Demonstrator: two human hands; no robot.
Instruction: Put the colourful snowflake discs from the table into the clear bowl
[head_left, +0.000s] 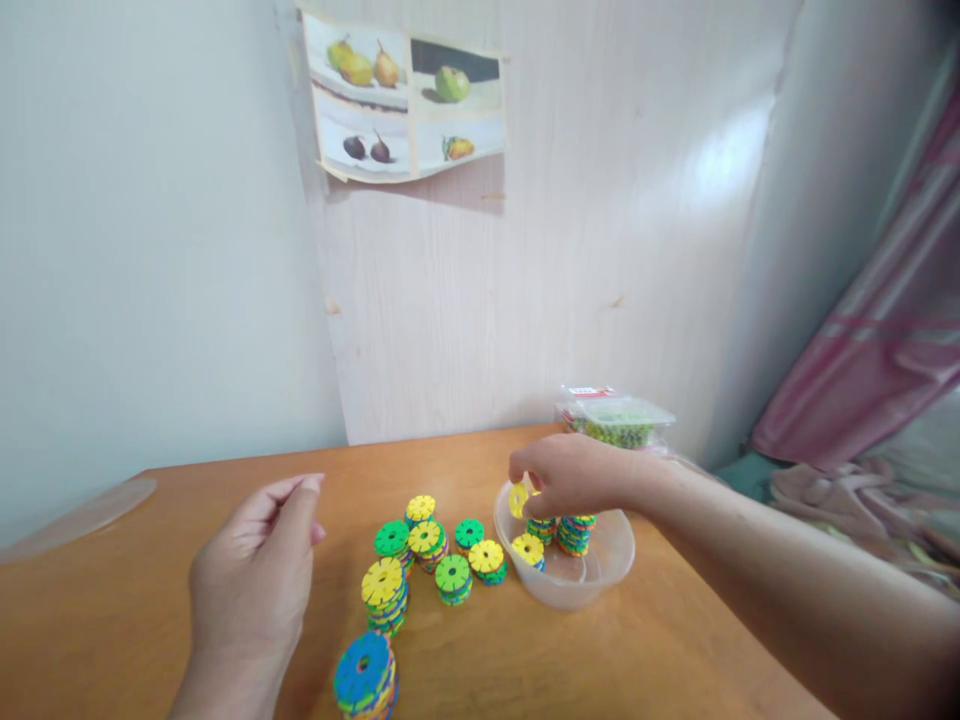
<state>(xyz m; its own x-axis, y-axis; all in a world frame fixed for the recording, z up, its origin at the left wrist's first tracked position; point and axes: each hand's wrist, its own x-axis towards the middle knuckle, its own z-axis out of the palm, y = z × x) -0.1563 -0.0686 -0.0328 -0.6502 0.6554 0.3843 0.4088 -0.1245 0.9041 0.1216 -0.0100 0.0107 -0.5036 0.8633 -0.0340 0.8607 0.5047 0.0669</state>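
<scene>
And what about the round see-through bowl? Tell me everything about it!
The round see-through bowl looks like plastic, with a wide open top and cloudy sides. It stands upright on the brown wooden table. Stacks of colourful notched discs stand inside. The right hand, holding a yellow notched disc, is over its far side; I can't tell if they touch.

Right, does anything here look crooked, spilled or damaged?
The rectangular white paper sheet of fruit pictures looks askew: its lower edge bows instead of running straight, with a shadow beneath. Nothing looks spilled; the round, notched, multicoloured plastic discs on the orange-brown wooden table sit stacked.
</scene>
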